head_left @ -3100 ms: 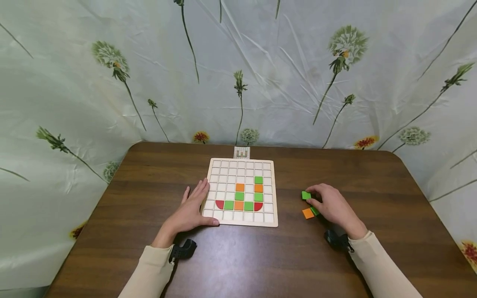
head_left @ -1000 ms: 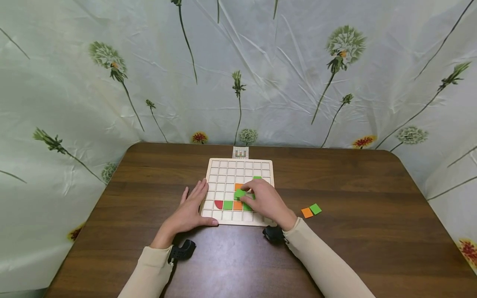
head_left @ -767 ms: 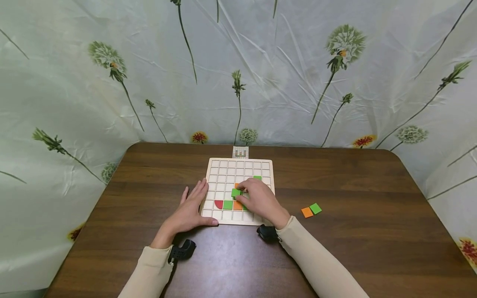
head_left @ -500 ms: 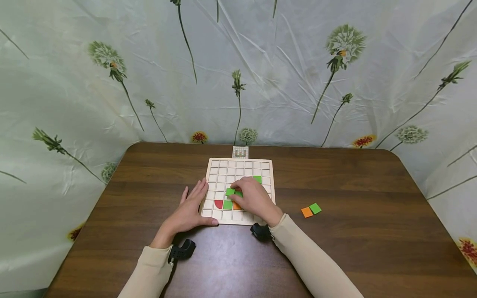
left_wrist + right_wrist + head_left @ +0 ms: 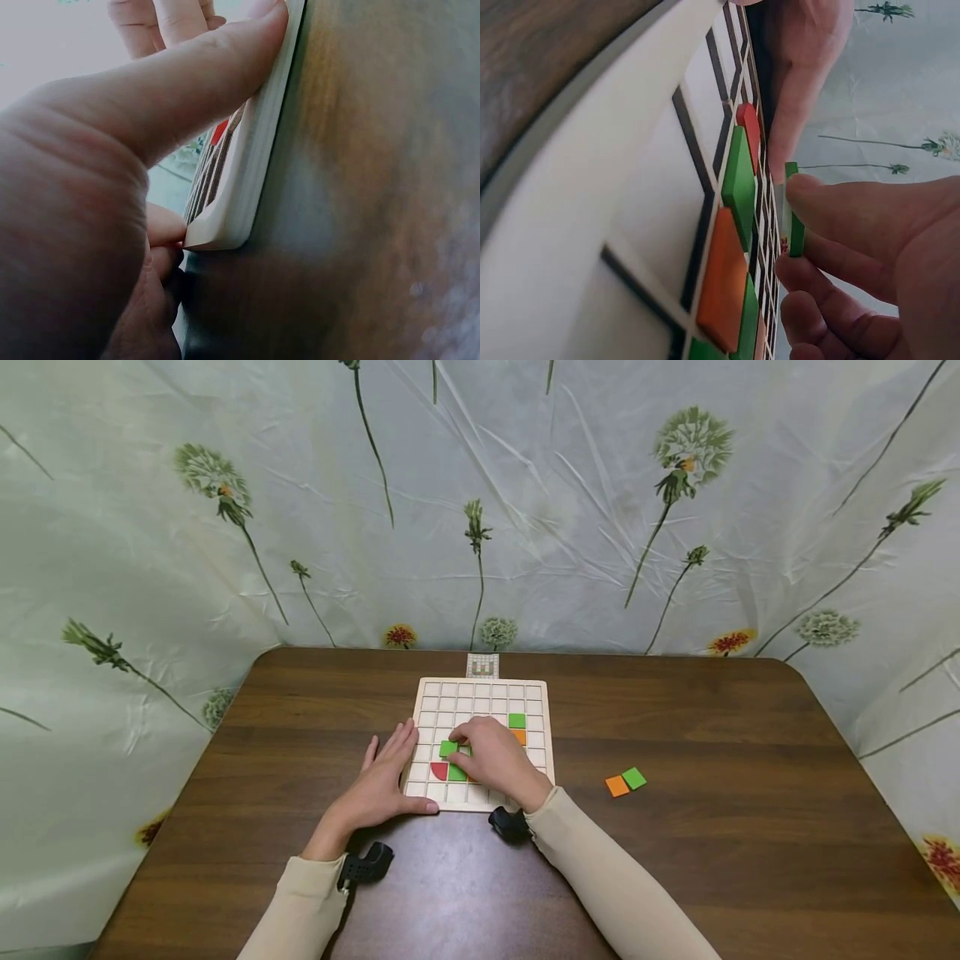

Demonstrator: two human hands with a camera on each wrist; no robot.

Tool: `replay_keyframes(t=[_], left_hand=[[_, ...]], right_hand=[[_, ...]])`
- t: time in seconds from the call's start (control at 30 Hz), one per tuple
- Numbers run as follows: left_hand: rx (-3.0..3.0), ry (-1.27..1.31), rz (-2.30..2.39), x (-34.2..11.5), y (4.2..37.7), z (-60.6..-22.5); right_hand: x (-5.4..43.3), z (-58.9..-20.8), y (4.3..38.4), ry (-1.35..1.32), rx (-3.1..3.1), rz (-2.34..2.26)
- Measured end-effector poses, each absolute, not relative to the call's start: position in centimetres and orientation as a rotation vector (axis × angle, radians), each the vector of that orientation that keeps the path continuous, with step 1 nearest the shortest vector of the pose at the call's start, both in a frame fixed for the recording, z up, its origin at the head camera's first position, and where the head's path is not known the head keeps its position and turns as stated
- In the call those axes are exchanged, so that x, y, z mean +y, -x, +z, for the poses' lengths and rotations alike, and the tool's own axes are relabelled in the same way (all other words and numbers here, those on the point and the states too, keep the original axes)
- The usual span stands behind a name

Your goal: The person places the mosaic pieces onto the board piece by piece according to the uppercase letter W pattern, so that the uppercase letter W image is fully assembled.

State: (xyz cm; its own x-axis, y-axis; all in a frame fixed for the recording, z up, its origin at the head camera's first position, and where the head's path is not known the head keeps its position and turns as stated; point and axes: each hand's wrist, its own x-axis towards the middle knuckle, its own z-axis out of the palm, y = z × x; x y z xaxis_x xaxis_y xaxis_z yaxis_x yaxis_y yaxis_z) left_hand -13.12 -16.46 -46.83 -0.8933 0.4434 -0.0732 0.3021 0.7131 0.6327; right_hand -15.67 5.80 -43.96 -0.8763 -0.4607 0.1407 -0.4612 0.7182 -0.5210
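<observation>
Between thumb and fingers, my right hand (image 5: 491, 756) pinches a green square tile (image 5: 448, 749) above the left-middle cells of a pale wooden grid board (image 5: 480, 692). The right wrist view has this green tile (image 5: 793, 210) on edge, raised off the grid. My left hand (image 5: 375, 785) lies spread along the board's left side, its thumb at the near edge. In the bottom row sit a red quarter-round tile (image 5: 438, 771), a green tile (image 5: 457, 773) and an orange tile (image 5: 722, 281). Farther right are a green tile (image 5: 517, 720) and an orange one (image 5: 518, 737). The right hand hides other tiles.
Right of the board, a loose orange tile (image 5: 617, 786) and a loose green tile (image 5: 633, 777) lie side by side on the brown wooden table (image 5: 712, 860). A small pattern card (image 5: 482, 667) lies behind the board. A floral curtain (image 5: 570, 527) hangs behind the table.
My right hand has picked the green tile from the loose tiles on the right and carried it left across the board, past the central column. My left hand has kept its place.
</observation>
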Motion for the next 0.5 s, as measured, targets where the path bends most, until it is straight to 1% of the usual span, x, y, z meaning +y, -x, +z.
replay_keyframes(t=[0.5], left_hand=[[2.700, -0.598, 0.928, -16.49, 13.18, -46.83]], right_hand=[[5.02, -44.10, 15.85, -0.805, -2.949, 0.780]])
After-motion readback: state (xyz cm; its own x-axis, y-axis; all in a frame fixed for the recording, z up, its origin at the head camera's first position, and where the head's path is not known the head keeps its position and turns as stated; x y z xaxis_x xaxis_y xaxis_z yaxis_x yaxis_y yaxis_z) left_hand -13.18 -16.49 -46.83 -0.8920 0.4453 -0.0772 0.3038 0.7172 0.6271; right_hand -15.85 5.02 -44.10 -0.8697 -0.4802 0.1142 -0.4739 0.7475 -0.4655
